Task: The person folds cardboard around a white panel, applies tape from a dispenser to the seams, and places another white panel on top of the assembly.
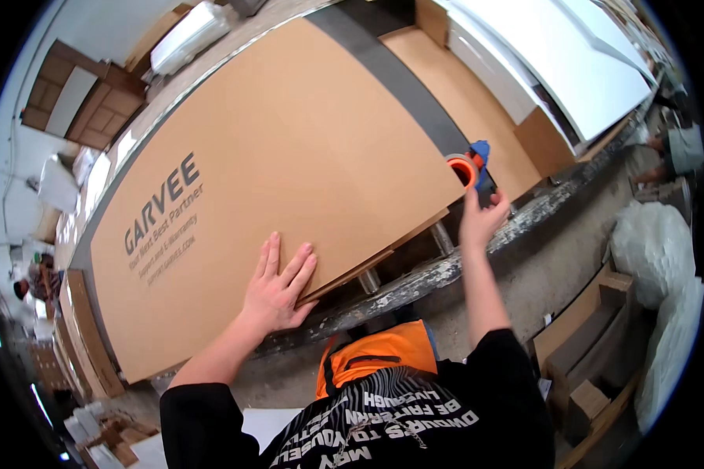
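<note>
A large flat brown cardboard box (pixel 289 141) with dark printing lies across the bench in front of me. My left hand (pixel 278 289) rests on its near edge, fingers spread and palm down, holding nothing. Beyond the box's right corner, my right hand (pixel 483 219) is at a tape dispenser, its fingers curled at the lower end of the handle. The tape dispenser (pixel 463 168) has an orange ring and a blue part at its top. My fingers partly hide the handle, and the exact grip is hard to make out.
A worn bench edge (pixel 438 272) and metal rollers (pixel 370 280) run below the box. An open carton (pixel 516 133) with white panels stands at far right. Cardboard pieces (pixel 587 359) and wrapped plastic bundles (pixel 653 250) lie lower right. Another person's arm (pixel 665 156) shows at the right rim.
</note>
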### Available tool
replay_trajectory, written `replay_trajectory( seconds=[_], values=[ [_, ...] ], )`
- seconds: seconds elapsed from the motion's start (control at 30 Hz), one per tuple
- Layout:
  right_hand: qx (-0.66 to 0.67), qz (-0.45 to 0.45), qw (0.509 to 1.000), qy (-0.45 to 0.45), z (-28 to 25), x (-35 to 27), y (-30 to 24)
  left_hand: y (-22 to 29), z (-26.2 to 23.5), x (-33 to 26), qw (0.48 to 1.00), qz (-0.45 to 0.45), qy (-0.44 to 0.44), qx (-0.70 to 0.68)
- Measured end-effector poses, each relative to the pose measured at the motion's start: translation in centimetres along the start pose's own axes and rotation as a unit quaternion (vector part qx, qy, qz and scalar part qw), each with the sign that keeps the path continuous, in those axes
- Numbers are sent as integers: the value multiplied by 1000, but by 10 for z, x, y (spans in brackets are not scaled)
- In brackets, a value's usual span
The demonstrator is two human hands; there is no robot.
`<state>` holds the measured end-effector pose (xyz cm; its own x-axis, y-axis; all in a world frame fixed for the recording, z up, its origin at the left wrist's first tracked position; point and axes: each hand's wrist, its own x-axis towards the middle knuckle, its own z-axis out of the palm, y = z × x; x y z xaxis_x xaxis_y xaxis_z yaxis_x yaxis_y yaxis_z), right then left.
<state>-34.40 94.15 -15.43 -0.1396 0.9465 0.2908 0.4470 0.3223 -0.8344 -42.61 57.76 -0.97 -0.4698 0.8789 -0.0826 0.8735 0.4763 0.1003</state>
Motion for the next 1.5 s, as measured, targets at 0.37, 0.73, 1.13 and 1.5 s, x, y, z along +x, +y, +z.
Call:
replay_trajectory(
  seconds=[0.37, 0.73, 1.13, 1.5],
  values=[
    [368, 225, 863, -263, -43, 40, 7, -18, 10, -6, 997, 56, 47, -33],
    [-185, -464, 780, -377, -52, -79, -280, -24, 46, -15, 987, 93, 130, -36],
    [-451, -397, 613, -513, -99, -125, -187, -25, 51, -11, 984, 112, 137, -19],
    [-416, -370, 660, -505, -80, -168, -130, -26, 43, -22, 993, 44, 103, -21]
  ],
)
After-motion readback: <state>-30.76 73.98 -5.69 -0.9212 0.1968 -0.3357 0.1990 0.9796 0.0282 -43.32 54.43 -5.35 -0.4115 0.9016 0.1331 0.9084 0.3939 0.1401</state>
